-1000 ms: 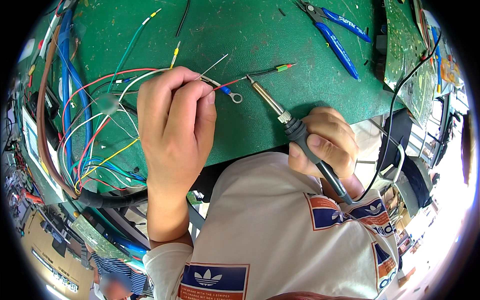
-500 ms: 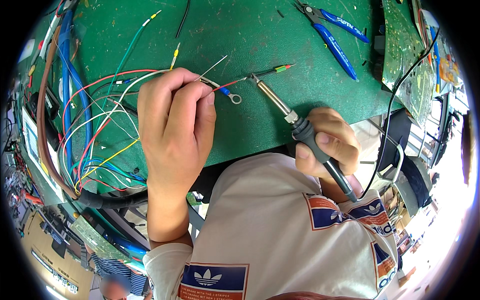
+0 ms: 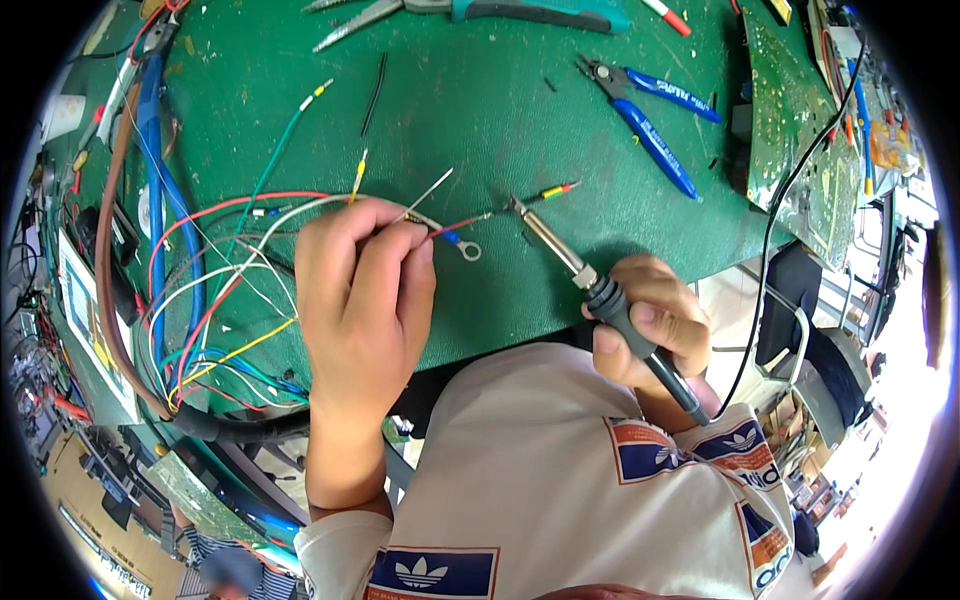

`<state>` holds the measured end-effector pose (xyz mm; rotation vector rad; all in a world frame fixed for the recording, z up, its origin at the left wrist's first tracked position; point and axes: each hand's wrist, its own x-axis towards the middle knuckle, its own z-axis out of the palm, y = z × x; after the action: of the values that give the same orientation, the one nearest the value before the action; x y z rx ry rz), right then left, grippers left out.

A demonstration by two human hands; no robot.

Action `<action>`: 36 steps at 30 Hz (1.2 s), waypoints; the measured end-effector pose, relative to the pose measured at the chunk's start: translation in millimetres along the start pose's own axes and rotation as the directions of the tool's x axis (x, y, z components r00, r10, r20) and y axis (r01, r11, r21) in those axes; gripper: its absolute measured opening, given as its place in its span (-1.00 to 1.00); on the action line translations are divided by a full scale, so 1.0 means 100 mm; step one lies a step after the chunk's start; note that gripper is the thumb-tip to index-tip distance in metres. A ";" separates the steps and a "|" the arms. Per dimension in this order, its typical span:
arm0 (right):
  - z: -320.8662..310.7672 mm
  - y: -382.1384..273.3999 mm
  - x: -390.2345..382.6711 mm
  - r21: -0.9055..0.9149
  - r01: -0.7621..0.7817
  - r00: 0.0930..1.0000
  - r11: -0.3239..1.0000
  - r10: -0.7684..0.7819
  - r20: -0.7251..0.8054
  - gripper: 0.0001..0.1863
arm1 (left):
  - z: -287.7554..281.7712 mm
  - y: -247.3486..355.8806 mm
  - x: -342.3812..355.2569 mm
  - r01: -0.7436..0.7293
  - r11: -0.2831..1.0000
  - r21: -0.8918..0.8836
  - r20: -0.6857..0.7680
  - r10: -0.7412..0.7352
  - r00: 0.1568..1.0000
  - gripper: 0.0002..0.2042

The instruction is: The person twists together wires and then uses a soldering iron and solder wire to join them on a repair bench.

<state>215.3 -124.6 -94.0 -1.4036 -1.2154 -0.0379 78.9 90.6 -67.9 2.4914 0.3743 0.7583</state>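
My left hand [image 3: 368, 285] is closed, its fingertips pinching a red wire [image 3: 456, 227] whose bared end points right. A thin silvery strand [image 3: 431, 192], like solder wire, sticks up from the same fingers. Below the red wire lies a blue-sleeved ring terminal [image 3: 470, 251]. My right hand [image 3: 662, 322] grips the dark handle of a soldering iron [image 3: 553, 243], its tip slanting up and left. That tip is beside a short dark wire with a yellow marker sleeve [image 3: 555, 191], close to the red wire's end; whether they touch I cannot tell.
Loose coloured wires [image 3: 235, 350] fan out at the left from a thick black cable [image 3: 235, 428]. Blue flush cutters [image 3: 650, 130] and teal-handled pliers [image 3: 540, 12] lie farther off on the green mat [image 3: 470, 120]. A circuit board [image 3: 790, 130] stands right, near the iron's black cord [image 3: 768, 240].
The view has shifted, so the bench sits lower and the teal-handled pliers show at the top. The iron's tip has drawn slightly right, away from the red wire's bared end.
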 end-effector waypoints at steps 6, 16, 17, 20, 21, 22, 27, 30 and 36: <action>-0.01 -0.01 0.02 0.000 0.001 1.000 1.000 -0.001 -0.005 -0.53 | -0.01 0.02 0.00 0.014 1.000 0.003 0.012 -0.014 1.000 -0.76; -0.02 0.01 0.00 0.004 -0.002 1.000 1.000 0.002 -0.008 -0.53 | -0.01 0.02 0.00 0.011 1.000 0.011 0.011 -0.011 1.000 -0.75; -0.02 0.01 0.00 0.005 -0.002 1.000 1.000 0.002 -0.008 -0.53 | -0.01 0.02 0.01 0.008 1.000 0.010 0.011 -0.008 1.000 -0.75; -0.02 0.00 0.00 0.005 -0.005 1.000 1.000 0.005 -0.008 -0.53 | -0.01 0.02 0.01 0.002 1.000 0.004 0.010 -0.002 1.000 -0.75; -0.02 0.00 0.00 0.005 -0.005 1.000 1.000 0.005 -0.009 -0.53 | -0.01 0.01 0.01 0.002 1.000 0.001 0.011 -0.002 1.000 -0.75; -0.02 0.00 -0.01 0.005 -0.004 1.000 1.000 0.004 -0.010 -0.53 | -0.01 0.01 0.01 0.001 1.000 -0.001 0.013 -0.001 1.000 -0.75; -0.02 0.01 -0.02 0.020 0.002 1.000 1.000 -0.002 -0.019 -0.53 | 0.00 0.01 0.00 0.004 1.000 0.007 0.026 -0.004 1.000 -0.76; -0.02 0.02 -0.02 0.037 -0.007 1.000 0.999 0.008 -0.015 -0.52 | -0.01 0.02 -0.01 0.018 1.000 0.016 0.024 -0.018 1.000 -0.77; -0.03 0.00 -0.03 0.054 -0.025 0.999 0.998 0.027 -0.026 -0.50 | 0.01 0.01 -0.03 0.043 0.999 0.012 0.007 -0.043 0.999 -0.77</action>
<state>216.1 -129.1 -95.5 -1.3680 -1.1684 -0.0059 77.1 87.9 -69.6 2.4879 0.4299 0.7319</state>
